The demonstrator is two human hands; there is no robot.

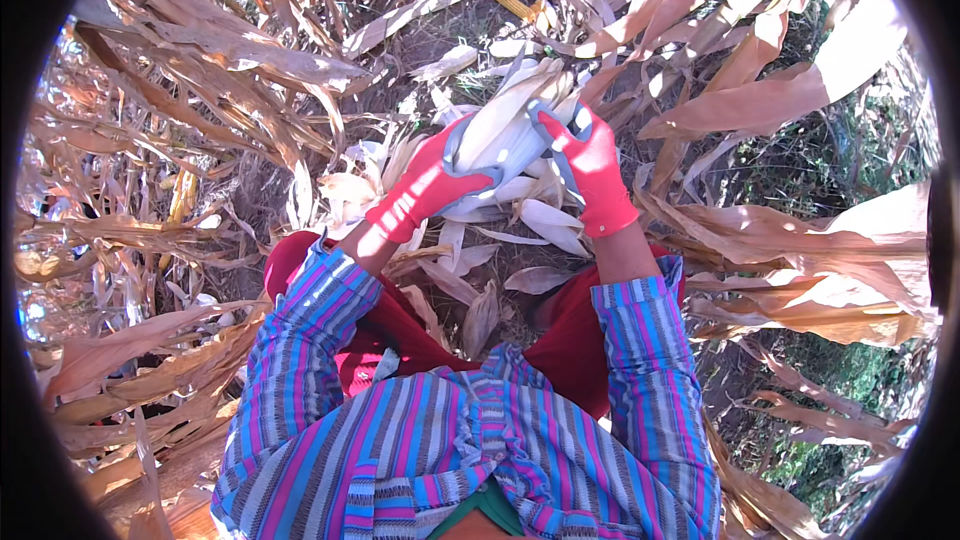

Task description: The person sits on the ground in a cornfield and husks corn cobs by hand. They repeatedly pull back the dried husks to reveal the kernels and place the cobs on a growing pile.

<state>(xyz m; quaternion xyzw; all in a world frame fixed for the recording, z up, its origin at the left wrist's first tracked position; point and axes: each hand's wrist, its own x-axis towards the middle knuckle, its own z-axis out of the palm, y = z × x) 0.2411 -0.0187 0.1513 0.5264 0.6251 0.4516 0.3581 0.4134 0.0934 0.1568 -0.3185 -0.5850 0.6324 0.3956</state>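
My left hand (pixel 435 180), in a red knit glove with a grey coated palm, holds an ear of corn in its pale dry husk (pixel 499 127) from the left side, thumb across its lower end. On the right, my right hand (pixel 581 154), gloved the same way, has its fingers and thumb at the upper right side of the husk. The kernels of this ear are hidden by the husk. Loose pale husk leaves (pixel 555 221) lie on the ground just below both hands.
A bare yellow corn cob (pixel 514 6) lies on the ground beyond my hands. Another yellow cob (pixel 182 195) is at the left. Dry corn leaves (pixel 750 101) and stalks stand on both sides, some close to my arms. Green weeds (pixel 840 150) grow at the right.
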